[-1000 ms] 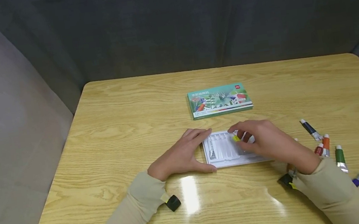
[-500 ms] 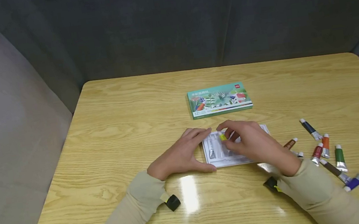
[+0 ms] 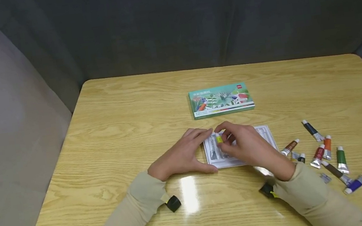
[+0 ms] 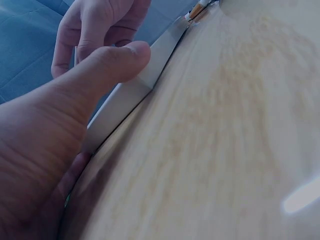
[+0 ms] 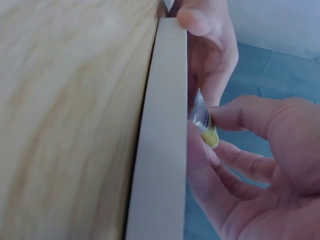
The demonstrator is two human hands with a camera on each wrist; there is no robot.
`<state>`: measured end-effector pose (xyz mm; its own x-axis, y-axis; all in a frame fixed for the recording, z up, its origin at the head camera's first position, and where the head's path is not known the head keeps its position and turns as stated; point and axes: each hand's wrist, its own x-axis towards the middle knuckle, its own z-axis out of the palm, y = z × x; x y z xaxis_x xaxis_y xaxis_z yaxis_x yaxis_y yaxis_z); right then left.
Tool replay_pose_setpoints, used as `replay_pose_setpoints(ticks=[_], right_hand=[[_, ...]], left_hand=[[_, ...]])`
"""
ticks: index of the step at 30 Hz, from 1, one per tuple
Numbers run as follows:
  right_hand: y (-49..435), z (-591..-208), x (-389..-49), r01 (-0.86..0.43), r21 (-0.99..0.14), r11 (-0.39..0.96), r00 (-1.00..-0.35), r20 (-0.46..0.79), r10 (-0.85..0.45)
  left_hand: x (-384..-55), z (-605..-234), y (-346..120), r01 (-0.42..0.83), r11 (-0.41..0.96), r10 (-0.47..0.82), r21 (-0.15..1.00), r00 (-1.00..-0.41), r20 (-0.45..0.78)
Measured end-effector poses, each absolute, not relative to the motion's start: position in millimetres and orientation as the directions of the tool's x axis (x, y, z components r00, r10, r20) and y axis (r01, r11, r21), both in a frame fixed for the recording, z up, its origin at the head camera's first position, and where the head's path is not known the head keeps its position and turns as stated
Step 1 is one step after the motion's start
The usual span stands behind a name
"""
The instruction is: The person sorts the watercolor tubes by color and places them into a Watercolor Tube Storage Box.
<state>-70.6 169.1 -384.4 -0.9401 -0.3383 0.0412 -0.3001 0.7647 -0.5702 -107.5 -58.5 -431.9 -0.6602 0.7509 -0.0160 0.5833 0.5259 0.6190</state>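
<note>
the yellow-banded tube (image 3: 219, 138) is over the left part of the white tray (image 3: 229, 163), its white cap toward the far edge; i cannot tell whether it touches the tray floor. the right hand (image 3: 245, 144) pinches it between thumb and fingertips, a light hold that, i judge, suits lining up something so small with a narrow slot. the left hand (image 3: 184, 154) spreads thumb and forefinger across the tray's left end, thumb at the near corner, forefinger at the far one, probably so the tray won't slide. beside the tube, a silver tube (image 3: 212, 150) lies in the leftmost slot. from my feed the tray reads as thin, smooth plastic with a straight side wall; the held tube tapers to a flat, shiny, foil-like end. to the right, loose tubes lie scattered at odd angles, among them a green one (image 3: 342, 160) and an orange one (image 3: 327, 147). beyond the tray sits a flat, printed green box (image 3: 222, 100), all on a glossy wood-grained table (image 3: 119, 136).
</note>
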Motion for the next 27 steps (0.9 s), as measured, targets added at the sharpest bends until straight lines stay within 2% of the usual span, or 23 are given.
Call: replay_pose_setpoints(ticks=[27], right_hand=[[161,-395,-74,-0.179,-0.591,0.786,-0.965,-0.05,-0.257]], left_hand=[[-108,-432,-59,0.571,0.52,0.751,0.635,-0.661,-0.021]])
